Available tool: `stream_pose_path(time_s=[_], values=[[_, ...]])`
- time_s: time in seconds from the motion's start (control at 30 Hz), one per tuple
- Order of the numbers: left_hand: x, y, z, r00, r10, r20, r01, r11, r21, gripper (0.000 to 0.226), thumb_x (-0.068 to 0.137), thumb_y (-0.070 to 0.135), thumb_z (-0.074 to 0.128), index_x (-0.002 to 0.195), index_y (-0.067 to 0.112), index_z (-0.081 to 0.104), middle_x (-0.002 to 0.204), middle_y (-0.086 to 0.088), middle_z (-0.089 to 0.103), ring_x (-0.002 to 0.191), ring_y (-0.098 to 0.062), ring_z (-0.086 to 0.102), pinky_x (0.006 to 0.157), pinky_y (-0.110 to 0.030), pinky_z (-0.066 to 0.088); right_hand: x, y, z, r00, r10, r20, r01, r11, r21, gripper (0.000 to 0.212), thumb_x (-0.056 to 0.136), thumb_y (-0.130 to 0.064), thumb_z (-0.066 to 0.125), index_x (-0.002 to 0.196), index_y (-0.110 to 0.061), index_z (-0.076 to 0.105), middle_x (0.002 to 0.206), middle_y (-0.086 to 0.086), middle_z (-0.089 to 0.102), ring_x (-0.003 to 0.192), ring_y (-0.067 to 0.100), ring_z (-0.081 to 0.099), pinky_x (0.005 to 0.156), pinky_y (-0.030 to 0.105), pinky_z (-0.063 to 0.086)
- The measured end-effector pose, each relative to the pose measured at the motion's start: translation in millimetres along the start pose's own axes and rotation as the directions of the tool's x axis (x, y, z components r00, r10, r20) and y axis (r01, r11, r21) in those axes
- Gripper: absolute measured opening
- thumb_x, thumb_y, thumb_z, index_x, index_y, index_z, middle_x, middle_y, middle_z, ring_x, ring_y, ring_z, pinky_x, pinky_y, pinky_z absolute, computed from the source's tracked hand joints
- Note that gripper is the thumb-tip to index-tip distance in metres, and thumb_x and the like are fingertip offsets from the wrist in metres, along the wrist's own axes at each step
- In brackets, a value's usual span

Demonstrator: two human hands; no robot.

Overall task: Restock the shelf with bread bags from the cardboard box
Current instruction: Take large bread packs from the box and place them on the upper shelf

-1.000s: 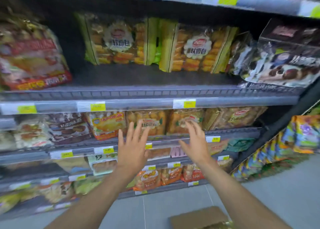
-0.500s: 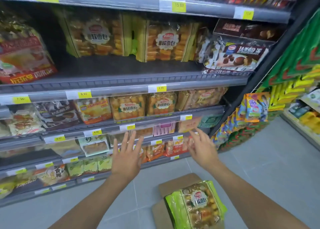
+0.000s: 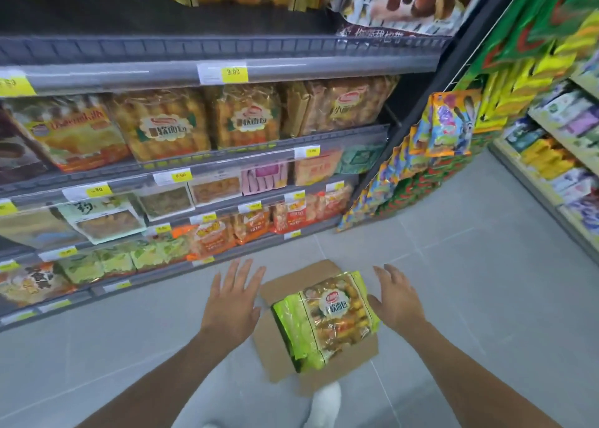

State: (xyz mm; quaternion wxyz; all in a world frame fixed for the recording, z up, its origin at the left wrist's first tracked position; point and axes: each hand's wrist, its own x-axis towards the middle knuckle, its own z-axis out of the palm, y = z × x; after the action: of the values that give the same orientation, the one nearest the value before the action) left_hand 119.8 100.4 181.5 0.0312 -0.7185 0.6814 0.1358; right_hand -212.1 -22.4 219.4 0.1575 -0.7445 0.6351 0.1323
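An open cardboard box (image 3: pixel 285 285) sits on the grey tiled floor (image 3: pixel 470 298) in front of the shelf unit, and a bread bag (image 3: pixel 327 320) with green side panels and a clear front showing golden rolls lies on top of its contents, label up and tilted slightly clockwise. The bag lies between the two hands and neither one grips it. The left hand (image 3: pixel 231 304) hangs palm down just left of the box. Its fingers (image 3: pixel 241 272) are straight, spread a little and point toward the shelving, and they are clear of the bag, while the edge of the palm overlaps the box's left flap in this view. The right hand (image 3: pixel 397 301) is also flat and relaxed, with its fingers loosely extended beyond the bag's upper right corner. Its thumb lies just beside the bag's right edge, and whether it touches the plastic cannot be told. Both hands hold nothing. A white shoe (image 3: pixel 327 401) shows just below the box. Behind, the grey shelf (image 3: pixel 324 68) carries a yellow price tag (image 3: pixel 234 71), and the tier under it holds similar bags of rolls (image 3: pixel 162 126) standing upright side by side. To the right, colourful snack packs (image 3: pixel 450 126) hang at the end of the unit.
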Motion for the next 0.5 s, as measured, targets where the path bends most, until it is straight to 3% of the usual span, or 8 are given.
stream_pose_path(time_s=[0.07, 0.17, 0.23, 0.37, 0.5], values=[[16.4, 17.7, 22.5, 0.998, 0.032, 0.057, -0.03, 0.999, -0.025, 0.09, 0.075, 0.043, 0.078, 0.154, 0.024, 0.039, 0.163, -0.008, 0.032, 0.147, -0.036, 0.036, 0.111, -0.058, 0.037, 12.8, 30.4, 18.3, 0.999, 0.026, 0.037, -0.026, 1.0, -0.008, 0.071, 0.096, -0.043, 0.055, 0.156, -0.02, 0.025, 0.162, 0.007, 0.022, 0.148, 0.028, 0.024, 0.115, 0.044, 0.031], [40.1, 43.1, 56.8, 0.993, 0.017, 0.121, -0.007, 0.996, -0.084, 0.084, 0.091, 0.041, 0.06, 0.161, 0.025, 0.018, 0.169, -0.002, 0.0, 0.155, -0.032, 0.015, 0.12, -0.053, 0.024, 39.2, 71.9, 47.1, 0.993, 0.066, 0.098, -0.069, 0.997, 0.023, 0.068, 0.097, -0.04, 0.055, 0.156, -0.019, 0.026, 0.162, 0.008, 0.024, 0.147, 0.029, 0.027, 0.114, 0.045, 0.032], [59.1, 62.3, 80.9, 0.978, -0.011, 0.209, 0.043, 0.988, -0.146, 0.082, 0.097, 0.041, 0.052, 0.161, 0.028, 0.003, 0.169, 0.0, -0.01, 0.155, -0.028, 0.013, 0.121, -0.046, 0.025, 63.7, 99.1, 69.8, 0.988, 0.075, 0.135, -0.086, 0.994, 0.073, 0.067, 0.097, -0.036, 0.057, 0.155, -0.017, 0.029, 0.159, 0.009, 0.029, 0.144, 0.031, 0.031, 0.113, 0.045, 0.034], [93.5, 95.2, 131.6, 0.94, -0.029, 0.339, 0.129, 0.952, -0.279, 0.076, 0.098, 0.044, 0.05, 0.159, 0.032, 0.009, 0.169, 0.002, 0.0, 0.144, -0.027, 0.033, 0.107, -0.042, 0.042, 113.6, 140.3, 115.7, 0.969, 0.102, 0.223, -0.141, 0.976, 0.167, 0.066, 0.096, -0.032, 0.06, 0.154, -0.016, 0.032, 0.154, 0.009, 0.037, 0.14, 0.031, 0.036, 0.111, 0.043, 0.035], [129.2, 116.0, 204.9, 0.855, -0.115, 0.505, 0.335, 0.866, -0.371, 0.08, 0.096, 0.05, 0.054, 0.16, 0.025, 0.013, 0.167, -0.002, 0.016, 0.147, -0.024, 0.032, 0.114, -0.041, 0.037, 170.0, 171.7, 173.8, 0.925, 0.149, 0.349, -0.24, 0.941, 0.236, 0.069, 0.095, -0.035, 0.061, 0.154, -0.016, 0.03, 0.151, 0.013, 0.041, 0.137, 0.033, 0.042, 0.11, 0.042, 0.037]])
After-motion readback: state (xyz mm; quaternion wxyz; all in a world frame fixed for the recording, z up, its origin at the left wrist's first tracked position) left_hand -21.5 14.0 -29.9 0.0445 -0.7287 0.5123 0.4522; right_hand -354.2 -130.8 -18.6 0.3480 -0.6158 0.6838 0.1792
